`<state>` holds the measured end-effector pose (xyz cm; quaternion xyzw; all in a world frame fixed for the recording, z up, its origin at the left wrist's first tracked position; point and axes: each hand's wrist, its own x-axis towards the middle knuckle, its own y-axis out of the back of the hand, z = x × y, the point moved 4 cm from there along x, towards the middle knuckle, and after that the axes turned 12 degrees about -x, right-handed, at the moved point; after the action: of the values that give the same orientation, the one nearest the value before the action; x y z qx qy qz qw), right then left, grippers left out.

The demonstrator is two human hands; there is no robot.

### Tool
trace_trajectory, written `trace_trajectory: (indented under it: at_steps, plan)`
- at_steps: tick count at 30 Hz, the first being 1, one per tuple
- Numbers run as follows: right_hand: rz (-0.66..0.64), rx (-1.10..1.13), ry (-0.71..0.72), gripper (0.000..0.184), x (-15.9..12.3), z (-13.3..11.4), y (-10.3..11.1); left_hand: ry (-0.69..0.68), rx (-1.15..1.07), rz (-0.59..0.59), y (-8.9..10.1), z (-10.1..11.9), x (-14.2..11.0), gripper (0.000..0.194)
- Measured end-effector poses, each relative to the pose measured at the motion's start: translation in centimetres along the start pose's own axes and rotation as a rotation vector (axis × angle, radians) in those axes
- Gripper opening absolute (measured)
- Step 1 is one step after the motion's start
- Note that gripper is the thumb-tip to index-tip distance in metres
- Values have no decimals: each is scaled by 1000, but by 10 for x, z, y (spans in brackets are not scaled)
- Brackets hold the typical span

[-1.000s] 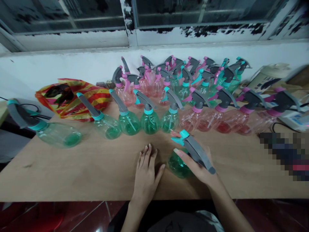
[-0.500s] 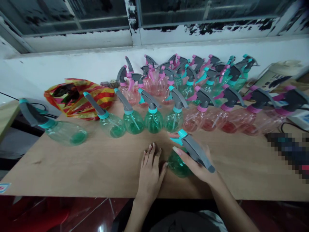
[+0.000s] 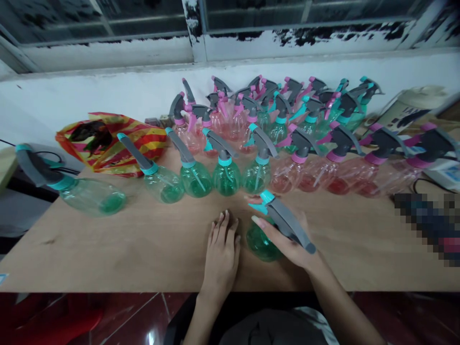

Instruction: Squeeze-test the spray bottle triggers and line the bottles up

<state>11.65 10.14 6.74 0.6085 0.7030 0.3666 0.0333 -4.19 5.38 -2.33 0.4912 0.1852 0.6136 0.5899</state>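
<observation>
My right hand [image 3: 291, 242] is wrapped around the neck of a green spray bottle [image 3: 261, 242] with a grey and turquoise trigger head, which stands on the table near me. Its thumb lies along the near side, and the other fingers are mostly hidden behind the head. Just left of that bottle, my left hand [image 3: 222, 254] rests flat on the wooden table [image 3: 151, 244], fingers stretched out and holding nothing. Beyond both hands runs a row of spray bottles, among them a green one [image 3: 226, 179] and a pink one [image 3: 287, 175].
More pink and green spray bottles crowd against the wall behind the row. A red and yellow plastic bag [image 3: 125, 148] lies at the back left. One green bottle [image 3: 91, 196] stands at the far left. A pixelated dark object [image 3: 427, 225] lies on the right.
The thumb of my left hand has drawn in beside its fingers, away from the bottle. My right hand keeps its hold on the spray bottle. The view has shifted slightly.
</observation>
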Motion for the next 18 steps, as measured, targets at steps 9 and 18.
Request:
trace_trajectory:
  at_steps: [9, 18]
  plan:
    - [-7, -4, 11, 35, -1, -2, 2, 16, -9, -5, -1, 1, 1, 39]
    - [4, -62, 68, 43, -1, -5, 2, 24, -17, -5, -2, 0, -1, 40]
